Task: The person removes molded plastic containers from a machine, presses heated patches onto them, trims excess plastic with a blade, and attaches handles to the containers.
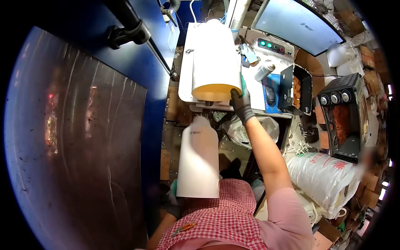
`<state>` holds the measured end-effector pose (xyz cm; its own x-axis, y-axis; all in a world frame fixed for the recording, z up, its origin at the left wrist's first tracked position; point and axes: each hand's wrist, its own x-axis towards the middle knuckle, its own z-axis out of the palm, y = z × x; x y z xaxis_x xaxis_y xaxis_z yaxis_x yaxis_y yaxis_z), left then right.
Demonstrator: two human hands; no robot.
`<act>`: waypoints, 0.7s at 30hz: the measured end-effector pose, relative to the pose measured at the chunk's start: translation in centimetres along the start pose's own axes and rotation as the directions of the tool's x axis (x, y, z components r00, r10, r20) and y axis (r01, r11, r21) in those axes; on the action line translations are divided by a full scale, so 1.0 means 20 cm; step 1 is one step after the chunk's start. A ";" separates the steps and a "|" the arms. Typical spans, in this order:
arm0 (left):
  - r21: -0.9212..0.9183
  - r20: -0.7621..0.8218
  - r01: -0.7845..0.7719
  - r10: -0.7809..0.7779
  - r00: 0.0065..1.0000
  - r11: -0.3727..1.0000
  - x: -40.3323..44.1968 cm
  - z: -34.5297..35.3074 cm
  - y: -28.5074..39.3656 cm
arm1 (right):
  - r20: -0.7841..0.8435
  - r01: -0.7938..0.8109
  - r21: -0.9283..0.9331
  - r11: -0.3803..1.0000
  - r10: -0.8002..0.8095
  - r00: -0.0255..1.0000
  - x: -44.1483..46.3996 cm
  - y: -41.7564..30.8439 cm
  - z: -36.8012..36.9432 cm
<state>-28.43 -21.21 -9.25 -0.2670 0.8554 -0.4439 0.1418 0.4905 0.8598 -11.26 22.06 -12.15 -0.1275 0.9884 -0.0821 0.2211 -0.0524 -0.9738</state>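
Note:
My right hand (241, 104), in a dark and green work glove, grips the open rim of a white bottle-shaped plastic shell (216, 58). That shell lies on the white table (186, 75), its wide open end towards me and its inside yellowish. Low in the view, my gloved left hand (174, 208) holds a second white bottle-shaped shell (198, 162) near its wide end, in front of my checked apron. Small dark print shows near this shell's narrow neck. Most of the left fingers are hidden behind the shell.
A large metal-faced blue machine (154, 125) stands close on the left. At the right of the table are a spray can (265, 70), a computer mouse (270, 96), a black bin (296, 89), a button box (273, 46) and a monitor (300, 25). A small oven (341, 116) stands farther right.

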 end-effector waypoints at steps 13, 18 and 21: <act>0.147 -0.286 0.215 -0.167 0.944 0.965 -0.13 0.07 -0.24 | 0.048 -0.037 -0.692 0.721 0.097 0.994 -0.01 0.27 0.13; -0.026 -0.320 0.248 -0.243 0.916 0.968 -0.05 0.08 -0.16 | 0.079 0.020 -0.636 0.772 0.039 0.996 -0.01 0.36 0.12; 0.058 -0.226 0.246 -0.227 0.947 0.968 -0.04 0.06 -0.14 | 0.083 0.072 -0.564 0.823 -0.031 0.996 -0.01 0.31 0.14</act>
<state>-27.53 -23.17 -11.64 -0.5003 0.6613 -0.5590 0.1267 0.6945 0.7082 -12.47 21.23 -18.85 -0.2137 0.9744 -0.0694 0.7177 0.1084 -0.6878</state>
